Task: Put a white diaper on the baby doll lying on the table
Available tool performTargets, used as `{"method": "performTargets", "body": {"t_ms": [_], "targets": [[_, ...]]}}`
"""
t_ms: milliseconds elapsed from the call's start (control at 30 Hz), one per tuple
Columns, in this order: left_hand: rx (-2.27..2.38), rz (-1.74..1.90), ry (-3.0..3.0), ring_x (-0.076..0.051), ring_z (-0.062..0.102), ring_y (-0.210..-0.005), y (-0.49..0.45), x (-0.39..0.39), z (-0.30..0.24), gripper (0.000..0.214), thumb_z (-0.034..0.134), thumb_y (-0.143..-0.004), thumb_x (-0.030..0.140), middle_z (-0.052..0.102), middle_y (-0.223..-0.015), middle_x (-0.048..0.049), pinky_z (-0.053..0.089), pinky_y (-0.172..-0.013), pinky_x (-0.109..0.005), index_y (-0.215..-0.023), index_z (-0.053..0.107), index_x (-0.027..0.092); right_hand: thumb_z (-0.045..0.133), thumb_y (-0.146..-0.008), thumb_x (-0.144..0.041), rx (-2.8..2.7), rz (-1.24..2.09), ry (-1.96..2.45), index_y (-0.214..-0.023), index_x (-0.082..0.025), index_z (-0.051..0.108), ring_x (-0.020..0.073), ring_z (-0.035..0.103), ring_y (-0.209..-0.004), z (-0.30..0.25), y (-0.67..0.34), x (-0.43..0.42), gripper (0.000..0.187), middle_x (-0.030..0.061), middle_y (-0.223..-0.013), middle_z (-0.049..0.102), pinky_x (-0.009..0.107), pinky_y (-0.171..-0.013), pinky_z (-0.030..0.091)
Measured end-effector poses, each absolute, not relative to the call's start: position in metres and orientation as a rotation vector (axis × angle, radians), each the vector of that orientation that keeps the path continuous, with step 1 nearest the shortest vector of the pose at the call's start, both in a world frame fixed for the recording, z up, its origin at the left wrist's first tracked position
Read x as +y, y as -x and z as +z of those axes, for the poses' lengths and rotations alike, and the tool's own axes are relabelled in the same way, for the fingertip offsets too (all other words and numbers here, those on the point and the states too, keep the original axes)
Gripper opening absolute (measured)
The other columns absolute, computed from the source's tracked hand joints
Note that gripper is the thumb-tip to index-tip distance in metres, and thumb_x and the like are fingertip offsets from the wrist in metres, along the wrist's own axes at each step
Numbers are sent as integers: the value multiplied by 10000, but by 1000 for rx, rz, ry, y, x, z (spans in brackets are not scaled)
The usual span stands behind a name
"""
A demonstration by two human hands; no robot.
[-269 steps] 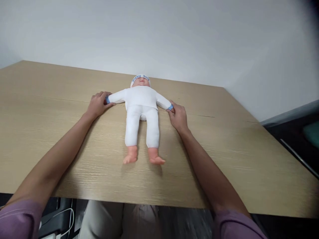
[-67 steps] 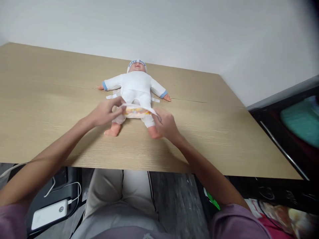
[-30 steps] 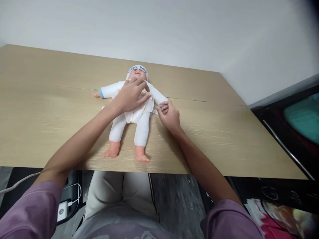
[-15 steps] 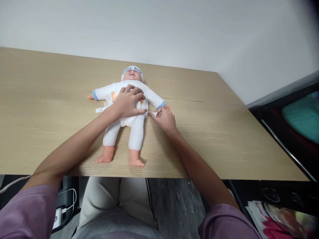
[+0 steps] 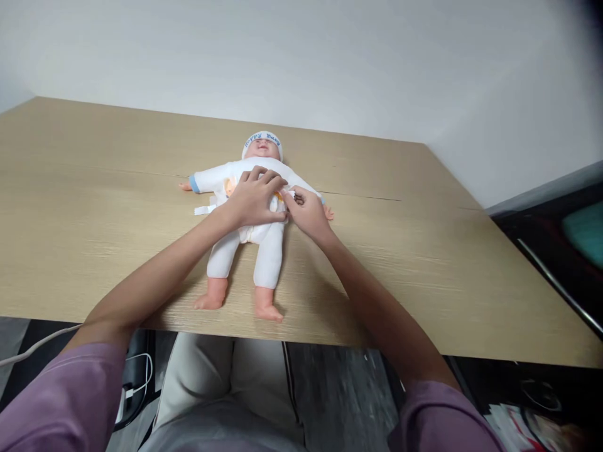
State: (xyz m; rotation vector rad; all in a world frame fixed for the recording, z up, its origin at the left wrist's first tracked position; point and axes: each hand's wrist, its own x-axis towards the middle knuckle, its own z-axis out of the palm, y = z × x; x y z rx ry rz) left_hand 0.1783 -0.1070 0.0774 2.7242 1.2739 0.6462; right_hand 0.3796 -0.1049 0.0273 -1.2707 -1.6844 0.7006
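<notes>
A baby doll [image 5: 268, 263] in white clothes with blue cuffs lies on its back, its head toward the wall and its feet toward me. Around its hips is a white diaper [image 5: 249, 235], mostly covered by my hands. My left hand [image 5: 257, 199] lies over the diaper's front and the doll's belly, with thumb and fingers apart. At the doll's right-side waist in view, my right hand [image 5: 308, 212] pinches a white diaper tab [image 5: 291, 192] close to my left fingertips. Another tab [image 5: 205, 209] sticks out flat on the left side.
The doll rests on a light wooden table [image 5: 117, 238] with a seam across it. A wall [image 5: 282, 63] stands behind. At the right edge is a dark object with a teal surface [image 5: 586, 229]. A white cable [image 5: 42, 344] hangs at the lower left.
My right hand has drawn the tab up and inward, from beside the doll's hip to the diaper's front. My left hand stays on the belly. The view has shifted slightly.
</notes>
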Motion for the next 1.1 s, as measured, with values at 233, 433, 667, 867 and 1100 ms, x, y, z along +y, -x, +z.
{"method": "performTargets", "body": {"t_ms": [233,433,667,867,1100], "targets": [[1247,641,-2643,-506,490,-1501,-174,-102,75,821,825,-850,521,667,-1602,-195,449,-1218,-666,-1563,601,181,631,-1070,-685,-1708,591,1182,-1100,-266,665,254,714,-933,27,-364,-123,421,63,-1019,747,405,-870,640],[1062,656,-2540,-477,497,-1522,-161,-93,82,965,882,-817,629,669,-1608,-196,427,-1295,-667,-1615,545,204,369,-1205,-519,-2023,248,1015,-1651,-265,604,330,543,-1603,18,-379,-159,564,131,-1683,616,567,-1382,423],[801,1164,-2088,-345,635,-1533,-121,-93,72,555,650,-1113,595,593,-1689,-164,565,-1244,-520,-1549,539,270,335,-1218,-588,-2151,202,953,-1809,-289,449,367,510,-1634,9,-387,-148,673,142,-1761,543,629,-1379,413],[1150,1254,-2255,-293,706,-1197,-57,-101,19,338,620,-1115,519,750,-1312,-135,575,-1135,-500,-1280,663,226,383,-1211,-562,-2136,127,980,-1731,-263,554,390,577,-1555,15,-385,-153,624,173,-1679,611,657,-1325,453],[1517,853,-2548,-374,645,-1199,-45,-110,19,273,532,-1099,377,734,-1310,-186,492,-1136,-558,-1216,696,193,530,-1169,-474,-1928,-16,980,-1490,-268,693,359,682,-1263,56,-347,-145,415,140,-1332,714,618,-1188,539]]}}
